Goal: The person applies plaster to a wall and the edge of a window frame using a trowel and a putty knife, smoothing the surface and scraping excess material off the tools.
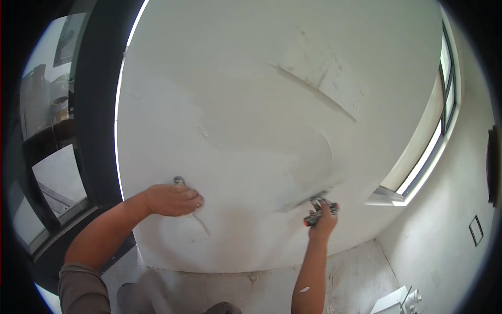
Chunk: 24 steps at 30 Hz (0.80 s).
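My right hand (325,220) is closed round the dark, light-patterned handle of a plastering trowel (308,200). The trowel's long blade is pressed edge-on to the white wall (235,131) and looks a little blurred. Lower left, my left hand (175,200) is closed with its back toward me, close to the wall. A dark, rounded handle end (179,180) pokes out above its knuckles; the rest of that tool is mostly hidden. Damp grey plaster patches and a curved ridge (328,145) mark the wall above the trowel.
A thicker plaster patch (319,83) with a ragged edge lies higher up. Dark-framed glass (57,178) borders the wall at left, and a window recess (418,162) is at right. Below are the dusty floor (355,272) and a white box-like object (392,302).
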Motion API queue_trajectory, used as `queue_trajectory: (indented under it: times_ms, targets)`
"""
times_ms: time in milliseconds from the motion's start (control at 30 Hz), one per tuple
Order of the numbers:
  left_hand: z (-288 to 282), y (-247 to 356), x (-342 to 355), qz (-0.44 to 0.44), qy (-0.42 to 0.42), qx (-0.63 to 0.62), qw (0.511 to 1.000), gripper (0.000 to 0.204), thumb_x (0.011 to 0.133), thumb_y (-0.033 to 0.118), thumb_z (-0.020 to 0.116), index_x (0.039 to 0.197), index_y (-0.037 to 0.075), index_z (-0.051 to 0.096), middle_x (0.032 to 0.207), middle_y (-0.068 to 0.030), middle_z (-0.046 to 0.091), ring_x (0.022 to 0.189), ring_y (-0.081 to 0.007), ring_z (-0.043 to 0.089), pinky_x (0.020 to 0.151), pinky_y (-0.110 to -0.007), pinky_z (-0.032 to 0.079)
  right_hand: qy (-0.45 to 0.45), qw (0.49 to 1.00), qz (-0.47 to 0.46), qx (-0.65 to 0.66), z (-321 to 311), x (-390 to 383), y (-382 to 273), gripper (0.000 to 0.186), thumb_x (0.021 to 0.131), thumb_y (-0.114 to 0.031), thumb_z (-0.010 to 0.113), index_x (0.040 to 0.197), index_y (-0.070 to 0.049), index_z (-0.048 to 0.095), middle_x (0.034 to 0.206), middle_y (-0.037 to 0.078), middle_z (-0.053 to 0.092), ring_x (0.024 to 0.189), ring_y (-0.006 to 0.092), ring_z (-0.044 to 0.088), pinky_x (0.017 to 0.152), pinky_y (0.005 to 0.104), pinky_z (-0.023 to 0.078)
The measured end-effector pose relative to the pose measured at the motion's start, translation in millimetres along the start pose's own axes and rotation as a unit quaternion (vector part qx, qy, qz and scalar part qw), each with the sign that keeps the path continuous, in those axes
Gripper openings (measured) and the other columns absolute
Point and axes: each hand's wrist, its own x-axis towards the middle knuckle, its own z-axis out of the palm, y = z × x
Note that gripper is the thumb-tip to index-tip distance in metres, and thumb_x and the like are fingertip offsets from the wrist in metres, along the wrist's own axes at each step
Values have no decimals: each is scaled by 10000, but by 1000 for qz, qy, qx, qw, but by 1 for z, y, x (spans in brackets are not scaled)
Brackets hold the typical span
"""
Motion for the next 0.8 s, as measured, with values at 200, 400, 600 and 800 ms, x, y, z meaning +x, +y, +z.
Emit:
queue_trajectory:
  times_ms: [200, 400, 600, 800]
  targets:
    - [1, 3, -6, 28, 33, 27, 999, 212, 818, 181, 532, 993, 95, 615, 1011, 28, 569, 963, -115, 528, 808, -228, 406, -96, 994, 12, 48, 19, 31, -17, 287, 806, -28, 555, 1054, -27, 410, 914, 135, 569, 769, 232, 631, 659, 352, 550]
    - [-4, 10, -13, 7, 28, -4, 1000, 221, 833, 199, 531, 1022, 118, 612, 956, 31, 561, 910, -142, 511, 813, -272, 398, -268, 951, -116, -102, 150, -58, -53, 172, 789, -84, 614, 888, 31, 531, 797, 104, 581, 699, 194, 615, 687, 341, 548]
    - [-13, 98, -76, -175, 32, -183, 967, 313, 744, 258, 605, 1021, 113, 613, 817, 17, 551, 819, -155, 514, 759, -317, 402, -305, 899, -193, -249, 259, -164, -70, 162, 756, -112, 640, 802, 31, 578, 724, 81, 613, 650, 164, 595, 634, 284, 473]
    - [-37, 230, -137, -441, -73, -346, 825, 174, 637, 197, 697, 803, 155, 663, 683, -36, 579, 671, -229, 571, 652, -382, 431, -366, 821, -266, -349, 319, -249, -68, 261, 744, -207, 673, 812, 28, 583, 664, 111, 615, 606, 150, 564, 611, 287, 459]
